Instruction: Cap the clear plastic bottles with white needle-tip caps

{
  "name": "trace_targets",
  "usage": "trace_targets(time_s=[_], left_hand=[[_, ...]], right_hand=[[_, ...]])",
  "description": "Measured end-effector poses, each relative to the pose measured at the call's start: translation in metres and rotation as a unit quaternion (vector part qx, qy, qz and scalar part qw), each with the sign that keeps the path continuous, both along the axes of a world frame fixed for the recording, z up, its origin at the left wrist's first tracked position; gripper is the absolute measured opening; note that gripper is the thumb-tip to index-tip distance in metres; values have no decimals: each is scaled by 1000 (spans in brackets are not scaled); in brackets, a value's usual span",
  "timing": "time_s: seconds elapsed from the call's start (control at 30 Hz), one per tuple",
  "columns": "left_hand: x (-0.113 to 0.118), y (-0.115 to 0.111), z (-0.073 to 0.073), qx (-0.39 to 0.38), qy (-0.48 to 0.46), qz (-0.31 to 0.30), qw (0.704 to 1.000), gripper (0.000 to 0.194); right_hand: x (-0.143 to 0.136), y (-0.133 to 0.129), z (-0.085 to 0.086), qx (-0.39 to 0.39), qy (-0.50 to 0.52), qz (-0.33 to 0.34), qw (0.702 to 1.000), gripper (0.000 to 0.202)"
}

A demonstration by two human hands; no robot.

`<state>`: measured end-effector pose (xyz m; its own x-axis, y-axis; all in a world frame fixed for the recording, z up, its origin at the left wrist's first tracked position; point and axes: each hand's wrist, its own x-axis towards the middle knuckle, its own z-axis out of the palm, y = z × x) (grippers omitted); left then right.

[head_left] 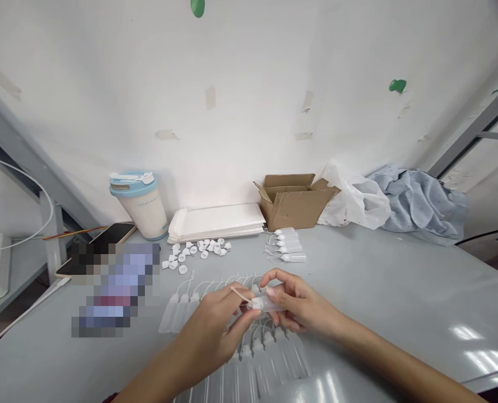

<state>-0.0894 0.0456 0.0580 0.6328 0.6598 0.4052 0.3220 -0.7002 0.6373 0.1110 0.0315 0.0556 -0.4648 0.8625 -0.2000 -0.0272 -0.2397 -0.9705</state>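
Between my hands lies a small translucent bottle point(269, 304) with a white neck and a thin tube. My right hand point(297, 302) grips its body between thumb and fingers. My left hand point(223, 319) pinches the neck end with thumb and fingers. Beneath and in front of my hands are rows of similar bottles point(274, 358), partly hidden by my hands. More such bottles point(175, 313) lie left of my left hand. A small group of bottles point(289, 246) lies further back. Loose white caps point(204, 247) are scattered behind my left hand.
At the back of the grey table point(378, 291) stand a blue-lidded cup point(142, 207), a stack of white envelopes point(217, 221) and an open cardboard box point(299, 207). A plastic bag point(353, 198) and blue cloth point(420, 204) lie right. A dark phone point(118, 234) lies left, beside a blurred-out object.
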Motion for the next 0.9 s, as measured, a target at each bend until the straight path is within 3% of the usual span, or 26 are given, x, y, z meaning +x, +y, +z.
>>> trace_targets(time_s=[0.1, 0.23, 0.3, 0.43, 0.5, 0.63, 0.77, 0.9], left_hand=[[0, 1, 7, -60, 12, 60, 996, 11], [0, 2, 9, -110, 16, 73, 991, 13], [0, 1, 7, -88, 8, 64, 994, 11], [1, -2, 5, -27, -14, 45, 999, 11], [2, -2, 7, -34, -17, 51, 998, 10], [1, 0, 15, -180, 8, 61, 982, 19], [-3, 4, 18, -337, 40, 14, 941, 34], [-2, 3, 16, -367, 28, -9, 930, 41]], right_hand=[[-1, -3, 2, 117, -95, -25, 988, 34], [0, -7, 9, 261, -217, -42, 940, 28], [2, -7, 11, 247, -210, -29, 946, 34], [5, -5, 9, 141, -137, 0, 980, 41], [5, -4, 8, 131, -122, -2, 984, 40], [2, -8, 10, 256, -191, -26, 947, 30], [0, -12, 9, 370, -246, -38, 895, 23], [1, -14, 5, 399, -253, -38, 880, 23]])
